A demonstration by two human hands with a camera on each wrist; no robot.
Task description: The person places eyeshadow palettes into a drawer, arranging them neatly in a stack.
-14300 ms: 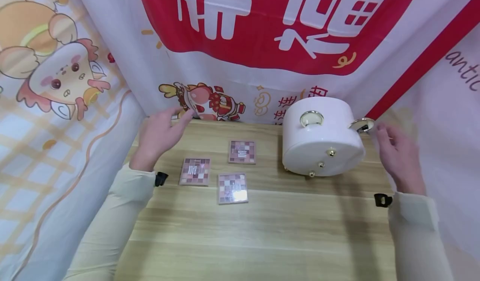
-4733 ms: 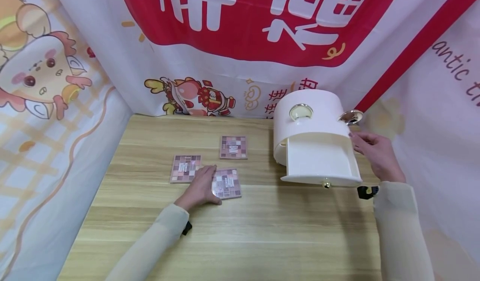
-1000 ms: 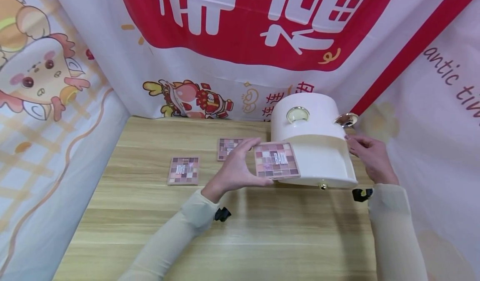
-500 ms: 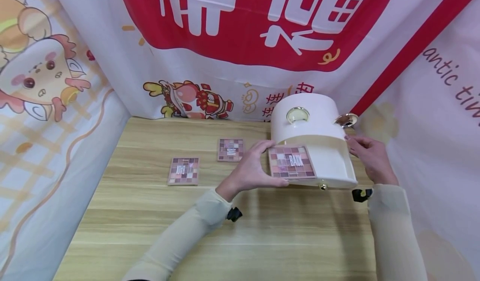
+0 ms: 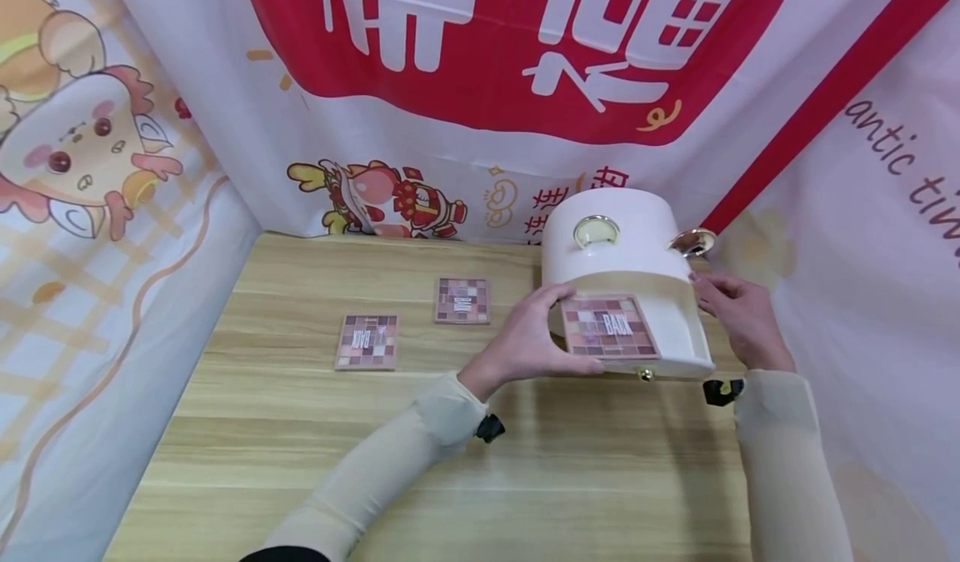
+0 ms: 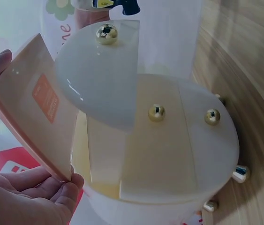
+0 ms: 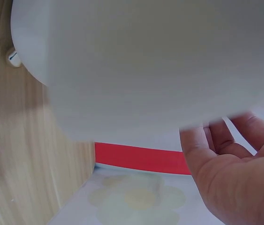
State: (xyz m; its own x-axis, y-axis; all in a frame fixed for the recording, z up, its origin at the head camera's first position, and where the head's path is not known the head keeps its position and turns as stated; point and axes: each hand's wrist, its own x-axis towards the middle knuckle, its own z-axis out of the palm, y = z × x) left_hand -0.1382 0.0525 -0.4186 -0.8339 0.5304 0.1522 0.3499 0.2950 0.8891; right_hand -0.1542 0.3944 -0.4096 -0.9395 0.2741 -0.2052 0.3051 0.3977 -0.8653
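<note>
My left hand (image 5: 534, 337) grips an eyeshadow palette (image 5: 611, 328) by its left side, thumb on the near edge and fingers on the far one. The palette overlaps the pulled-out top drawer (image 5: 681, 333) of a white storage box (image 5: 641, 237) in the head view. From the left wrist, the palette's pale back (image 6: 38, 101) stands tilted beside the drawer front (image 6: 103, 70), which bears a gold knob. My right hand (image 5: 742, 320) touches the box's right side with bent fingers, below a gold-rimmed ear; in the right wrist view its fingertips are partly hidden by the white body.
Two more eyeshadow palettes lie flat on the wooden table (image 5: 420, 462), one to the left (image 5: 367, 343), the other (image 5: 462, 300) nearer the box. Lower drawers with gold knobs (image 6: 156, 113) are shut. Printed cloth (image 5: 480, 112) hangs behind and at both sides.
The top drawer was pulled out earlier. My left hand took the nearest palette off the table and carried it right, over the drawer. The right hand has stayed at the box's side lately.
</note>
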